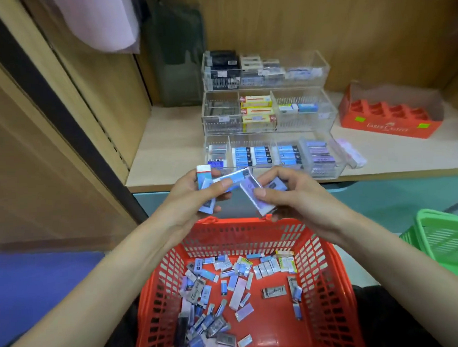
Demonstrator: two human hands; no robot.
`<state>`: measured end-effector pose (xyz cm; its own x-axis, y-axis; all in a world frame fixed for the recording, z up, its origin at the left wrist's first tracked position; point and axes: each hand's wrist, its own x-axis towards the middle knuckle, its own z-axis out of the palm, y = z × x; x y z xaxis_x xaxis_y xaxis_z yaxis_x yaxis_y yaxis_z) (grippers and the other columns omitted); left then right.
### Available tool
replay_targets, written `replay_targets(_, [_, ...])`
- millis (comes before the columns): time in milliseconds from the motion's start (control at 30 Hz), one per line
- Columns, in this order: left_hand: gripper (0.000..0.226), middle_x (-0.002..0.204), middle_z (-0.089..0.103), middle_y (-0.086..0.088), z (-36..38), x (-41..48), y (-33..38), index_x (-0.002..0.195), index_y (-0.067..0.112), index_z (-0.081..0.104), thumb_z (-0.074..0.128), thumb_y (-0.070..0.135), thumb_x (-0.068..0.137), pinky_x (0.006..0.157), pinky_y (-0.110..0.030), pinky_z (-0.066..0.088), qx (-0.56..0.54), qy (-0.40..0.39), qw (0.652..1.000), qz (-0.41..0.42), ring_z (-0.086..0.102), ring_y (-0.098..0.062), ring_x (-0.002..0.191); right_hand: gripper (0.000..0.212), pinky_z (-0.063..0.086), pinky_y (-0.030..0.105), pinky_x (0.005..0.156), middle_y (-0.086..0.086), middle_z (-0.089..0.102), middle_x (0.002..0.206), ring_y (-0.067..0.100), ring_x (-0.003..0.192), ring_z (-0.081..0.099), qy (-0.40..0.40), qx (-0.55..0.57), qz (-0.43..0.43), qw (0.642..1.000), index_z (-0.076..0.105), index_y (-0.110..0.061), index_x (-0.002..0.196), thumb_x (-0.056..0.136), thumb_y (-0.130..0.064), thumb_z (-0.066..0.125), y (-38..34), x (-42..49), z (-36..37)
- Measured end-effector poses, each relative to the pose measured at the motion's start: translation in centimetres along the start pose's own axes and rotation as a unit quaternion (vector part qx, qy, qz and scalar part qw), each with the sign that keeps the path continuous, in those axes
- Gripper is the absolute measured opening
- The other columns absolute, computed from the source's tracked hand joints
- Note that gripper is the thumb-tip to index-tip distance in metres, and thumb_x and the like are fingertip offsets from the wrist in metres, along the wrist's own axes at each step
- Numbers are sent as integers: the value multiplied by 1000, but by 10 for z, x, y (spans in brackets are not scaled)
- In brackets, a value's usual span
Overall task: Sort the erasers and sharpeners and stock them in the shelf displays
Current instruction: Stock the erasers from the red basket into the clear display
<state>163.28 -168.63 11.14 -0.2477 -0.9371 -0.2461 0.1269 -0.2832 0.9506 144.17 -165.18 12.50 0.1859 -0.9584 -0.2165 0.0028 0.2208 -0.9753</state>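
My left hand (197,198) grips a small stack of blue-and-white erasers (229,181) above the far rim of a red basket (330,287). My right hand (289,194) holds a purple-sleeved eraser (255,195) under the thumb, with a darker one (277,184) behind the fingers. Both hands meet just in front of the shelf edge. Several loose erasers (223,299) lie scattered on the basket floor. Three clear acrylic display trays stand stepped on the shelf: the front tray (340,166) holds blue and purple erasers, the middle tray (220,116) yellow boxes, the back tray (320,61) dark and grey packs.
An orange-red Faber-Castell display box (388,127) sits on the shelf at right. A pale pink eraser pack (351,152) lies beside the front tray. A green basket (448,239) stands at the right edge. Wooden panels wall the shelf at left and back.
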Motion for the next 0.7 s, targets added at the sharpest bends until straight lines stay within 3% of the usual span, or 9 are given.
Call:
replay_targets(133, [29, 84, 70, 2, 2, 0, 9, 91, 17, 57, 70, 16, 65, 50, -19, 50, -5, -37, 999, 3, 67, -9, 69, 22, 46, 23, 49, 4, 60, 63, 14, 54, 59, -56, -7, 20, 998, 54, -11, 78, 66, -20, 71, -5, 0, 1])
replay_targets(333, [28, 77, 71, 3, 5, -4, 11, 91, 15, 57, 67, 20, 65, 49, -20, 51, -21, -72, 997, -29, 68, -8, 68, 25, 48, 20, 48, 14, 61, 65, 19, 53, 57, -32, 36, 52, 997, 50, -11, 73, 66, -21, 72, 2, 6, 4])
replay_targets(467, [35, 82, 71, 3, 7, -6, 12, 93, 16, 56, 71, 24, 61, 48, -20, 50, 7, -65, 998, -22, 69, -11, 73, 28, 47, 20, 47, 14, 56, 67, 17, 48, 54, 8, 25, 26, 999, 49, -10, 79, 69, -20, 73, 2, 6, 6])
replay_targets(567, [27, 80, 69, 0, 9, -7, 12, 92, 16, 56, 73, 14, 71, 46, -19, 46, 39, -36, 999, -10, 66, -11, 68, 31, 48, 24, 54, 9, 55, 72, 18, 52, 57, 32, -4, 0, 999, 49, -12, 83, 69, -19, 75, 2, 6, 4])
replay_targets(700, [9, 67, 66, 7, 8, -5, 15, 85, 17, 61, 67, 12, 82, 43, -16, 41, 24, 26, 999, -2, 60, -6, 61, 19, 57, 22, 68, 11, 65, 87, 19, 72, 68, 32, 105, 2, 994, 54, -7, 94, 82, 6, 62, -1, 6, -3])
